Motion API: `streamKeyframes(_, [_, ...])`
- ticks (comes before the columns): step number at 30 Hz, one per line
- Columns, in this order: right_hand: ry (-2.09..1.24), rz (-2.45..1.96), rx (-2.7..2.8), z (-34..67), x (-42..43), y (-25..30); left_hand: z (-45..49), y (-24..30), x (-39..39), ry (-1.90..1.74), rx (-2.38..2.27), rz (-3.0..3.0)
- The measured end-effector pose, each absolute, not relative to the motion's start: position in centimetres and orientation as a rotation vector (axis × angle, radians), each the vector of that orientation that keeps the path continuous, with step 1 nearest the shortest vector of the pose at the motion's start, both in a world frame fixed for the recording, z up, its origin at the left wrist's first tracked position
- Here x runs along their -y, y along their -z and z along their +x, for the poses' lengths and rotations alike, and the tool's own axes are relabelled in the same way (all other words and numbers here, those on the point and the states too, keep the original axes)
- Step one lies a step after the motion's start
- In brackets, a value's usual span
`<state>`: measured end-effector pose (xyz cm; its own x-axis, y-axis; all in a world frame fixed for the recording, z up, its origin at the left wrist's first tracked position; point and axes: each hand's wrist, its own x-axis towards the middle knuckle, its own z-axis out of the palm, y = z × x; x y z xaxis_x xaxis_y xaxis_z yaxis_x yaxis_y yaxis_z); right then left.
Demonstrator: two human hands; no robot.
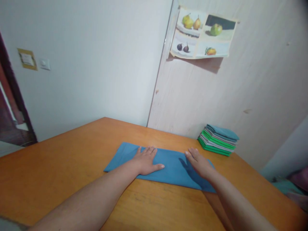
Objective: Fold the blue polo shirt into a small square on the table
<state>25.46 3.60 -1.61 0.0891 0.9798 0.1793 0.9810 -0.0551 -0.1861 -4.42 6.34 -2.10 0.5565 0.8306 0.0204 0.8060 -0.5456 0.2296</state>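
A blue cloth (pixel 170 166), folded into a long flat strip, lies across the wooden table in front of me. My left hand (pixel 147 162) rests flat on its left half, fingers spread and thumb pointing right. Over the right half is my right hand (pixel 198 162), tilted on edge with fingers stretched out and nothing in them. It casts a shadow on the cloth; whether its lower edge touches the fabric I cannot tell. The cloth's right end is partly hidden by my right forearm.
A stack of folded cloths (pixel 218 141), green, grey and blue, stands at the table's back right near the wall. The orange-brown wooden table (pixel 72 160) has its far corner toward the wall. Fruit pictures (pixel 204 35) hang above. A light switch (pixel 45 64) is at left.
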Motion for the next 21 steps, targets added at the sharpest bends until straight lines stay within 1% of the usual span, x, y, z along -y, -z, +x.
streamKeyframes(5, [-0.117,-1.821,2.157,18.8,-4.8,1.9,-4.3,2.1,-6.2,-0.186,-1.396,2.586])
streamKeyframes(12, [-0.187,-1.966,2.277,16.3,-5.0,5.0,-4.6,2.2,-6.2,-0.175,-1.370,2.589])
streamKeyframes(21, [-0.119,-1.973,2.284,16.2,-4.9,5.1,-5.2,2.2,-6.6,-0.179,-1.395,2.588])
